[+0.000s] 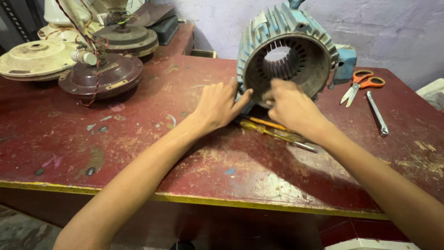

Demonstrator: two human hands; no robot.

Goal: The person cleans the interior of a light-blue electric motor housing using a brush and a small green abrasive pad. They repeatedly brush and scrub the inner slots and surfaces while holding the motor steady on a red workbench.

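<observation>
A blue finned motor housing (296,32) lies on its side on the worn red table (138,139), its open slotted bore facing me. My left hand (219,104) rests flat against the lower left rim of the housing, fingers spread. At the lower front rim, my right hand (289,104) has its fingers curled and pinched; whether it holds anything is hidden. A yellow-handled screwdriver (266,129) lies on the table just under both hands.
Orange-handled scissors (363,83) and a metal wrench (377,113) lie to the right. Several ceiling fan motors (99,76) with red wires stand at the back left. The table's yellow front edge (208,201) runs near me.
</observation>
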